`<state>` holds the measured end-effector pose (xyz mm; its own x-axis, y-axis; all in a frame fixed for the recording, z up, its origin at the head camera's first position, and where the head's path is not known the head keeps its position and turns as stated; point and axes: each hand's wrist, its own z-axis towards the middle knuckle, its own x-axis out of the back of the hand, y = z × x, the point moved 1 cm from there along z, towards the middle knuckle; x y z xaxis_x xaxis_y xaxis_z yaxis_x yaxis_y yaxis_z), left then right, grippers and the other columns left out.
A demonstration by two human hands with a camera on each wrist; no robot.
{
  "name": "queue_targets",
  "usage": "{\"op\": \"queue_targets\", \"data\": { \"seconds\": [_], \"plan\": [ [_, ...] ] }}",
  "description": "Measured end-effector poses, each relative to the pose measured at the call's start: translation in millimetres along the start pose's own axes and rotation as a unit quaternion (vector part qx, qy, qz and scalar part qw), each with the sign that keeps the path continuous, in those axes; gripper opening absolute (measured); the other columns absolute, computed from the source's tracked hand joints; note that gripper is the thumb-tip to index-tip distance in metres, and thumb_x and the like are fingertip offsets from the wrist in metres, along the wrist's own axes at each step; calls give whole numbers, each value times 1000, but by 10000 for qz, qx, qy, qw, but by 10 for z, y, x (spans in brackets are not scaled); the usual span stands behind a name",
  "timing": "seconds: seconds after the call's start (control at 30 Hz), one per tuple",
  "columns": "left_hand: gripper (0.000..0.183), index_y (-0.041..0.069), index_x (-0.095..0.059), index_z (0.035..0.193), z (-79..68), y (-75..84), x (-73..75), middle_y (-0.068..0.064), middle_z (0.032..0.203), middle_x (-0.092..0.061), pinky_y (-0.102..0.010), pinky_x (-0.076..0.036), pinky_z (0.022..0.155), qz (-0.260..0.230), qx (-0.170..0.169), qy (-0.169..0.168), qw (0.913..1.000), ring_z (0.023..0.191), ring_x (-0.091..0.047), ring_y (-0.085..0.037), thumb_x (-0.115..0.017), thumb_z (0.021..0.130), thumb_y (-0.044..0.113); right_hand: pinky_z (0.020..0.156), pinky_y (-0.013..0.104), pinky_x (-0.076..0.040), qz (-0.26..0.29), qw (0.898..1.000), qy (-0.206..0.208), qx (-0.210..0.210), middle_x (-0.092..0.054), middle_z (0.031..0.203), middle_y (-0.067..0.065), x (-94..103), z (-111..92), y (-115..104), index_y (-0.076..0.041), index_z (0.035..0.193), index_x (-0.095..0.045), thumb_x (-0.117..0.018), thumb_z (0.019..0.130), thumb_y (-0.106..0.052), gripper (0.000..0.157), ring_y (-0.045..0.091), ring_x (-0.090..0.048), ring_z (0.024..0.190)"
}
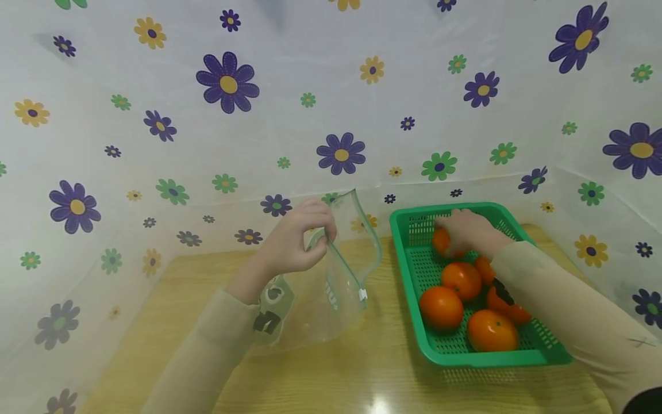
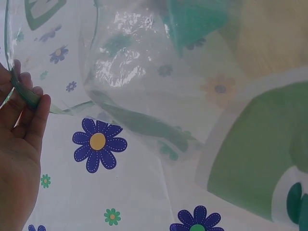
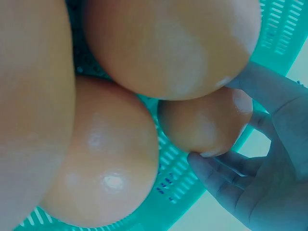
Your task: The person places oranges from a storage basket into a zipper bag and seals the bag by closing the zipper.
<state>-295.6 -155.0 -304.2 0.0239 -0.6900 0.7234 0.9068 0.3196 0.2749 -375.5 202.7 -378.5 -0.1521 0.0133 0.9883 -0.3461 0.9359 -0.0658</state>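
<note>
My left hand [image 1: 300, 238] pinches the upper edge of a clear zip bag [image 1: 315, 322] with green print, holding it up over the table. The bag's mouth gapes toward the right, and a white slider [image 1: 362, 295] sits at the near end of its zip strip. In the left wrist view, the fingers [image 2: 36, 113] grip the green strip. At the far end of a green basket [image 1: 408, 287], my right hand [image 1: 472, 231] has its fingers curled round an orange [image 1: 441, 241]. The right wrist view shows thumb and fingertips around that orange [image 3: 207, 120], partly covered by a nearer one.
Several more oranges [image 1: 441, 308] lie in the basket, some partly behind the right sleeve [image 1: 548, 299]. Bag and basket are on a wooden table [image 1: 315, 379]. A white sheet [image 1: 289, 69] with printed flowers surrounds the table's back and sides.
</note>
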Motion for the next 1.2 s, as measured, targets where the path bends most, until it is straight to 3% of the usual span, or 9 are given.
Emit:
{"op": "queue_targets", "data": {
  "seconds": [0.23, 0.53, 0.9, 1.2],
  "plan": [
    [10, 10, -63, 78, -9, 1, -3, -1, 80, -66, -41, -47, 95, -34, -3, 26, 10000, 95, -57, -22, -57, 80, 2, 99, 64, -55, -90, 9991, 321, 270, -60, 136, 30, 69, -81, -156, -8, 144, -60, -85, 80, -17, 70, 44, -58, 118],
    [9, 10, -64, 79, -26, -18, -11, -2, 80, -67, -41, -46, 94, -4, 19, 28, 10000, 94, -57, -23, -57, 81, 5, 85, 54, -60, -290, 9961, 631, 541, -61, 122, 26, 165, -183, -352, -10, 139, -60, -89, 80, -21, 66, 37, -57, 105],
    [9, 11, -64, 79, -26, -27, -26, -1, 80, -67, -40, -47, 92, 23, 36, 25, 10000, 93, -57, -21, -57, 81, 5, 78, 44, -58, -403, 9892, 1035, 960, -58, 116, 21, 302, -315, -516, -11, 139, -61, -89, 80, -19, 65, 32, -53, 103],
    [10, 11, -64, 80, -25, -41, -36, -1, 80, -67, -41, -48, 94, 40, 83, -5, 10000, 94, -58, -22, -57, 81, 5, 77, 41, -60, -792, 9737, 1518, 1502, -59, 116, 21, 443, -448, -714, -10, 136, -60, -92, 78, -21, 68, 33, -54, 101]
  ]
}}
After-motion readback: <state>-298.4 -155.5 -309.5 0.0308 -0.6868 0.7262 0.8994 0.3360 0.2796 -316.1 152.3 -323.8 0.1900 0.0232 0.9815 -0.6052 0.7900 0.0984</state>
